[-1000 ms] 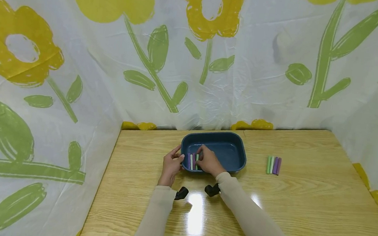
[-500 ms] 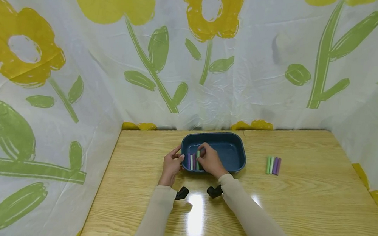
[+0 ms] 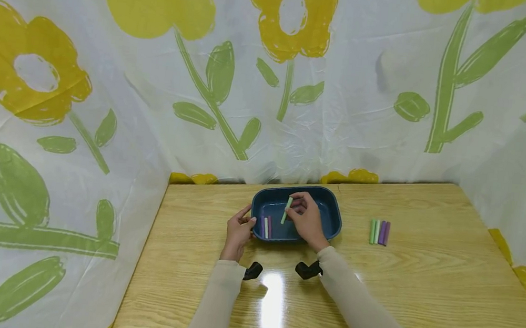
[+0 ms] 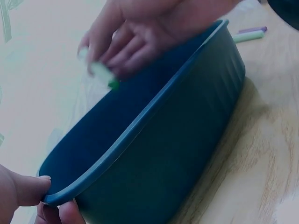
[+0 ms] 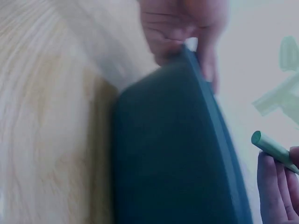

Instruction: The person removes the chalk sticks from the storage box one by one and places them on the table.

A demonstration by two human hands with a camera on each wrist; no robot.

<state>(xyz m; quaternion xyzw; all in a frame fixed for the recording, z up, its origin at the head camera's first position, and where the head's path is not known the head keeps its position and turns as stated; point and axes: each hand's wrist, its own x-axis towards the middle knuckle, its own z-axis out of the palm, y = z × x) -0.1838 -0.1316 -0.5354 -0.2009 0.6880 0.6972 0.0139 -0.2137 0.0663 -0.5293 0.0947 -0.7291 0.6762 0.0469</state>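
My right hand pinches a green chalk stick between thumb and fingers, above the inside of a dark blue plastic basin. In the right wrist view the round end of that green chalk points out past the fingertips. On the basin's left end my left hand grips the rim, thumb on top and fingers curled below. Two purple chalks with a whitish chalk between them lie side by side in the basin's left part.
Right of the basin, several green and purple chalks lie in a row on the wooden table. A white flower-printed curtain rises behind the table and along both sides. Black wrist-camera mounts jut inward from both wrists.
My right hand has lifted the green chalk from beside the others in the basin, moving it up and to the right. The left hand stays at the rim.
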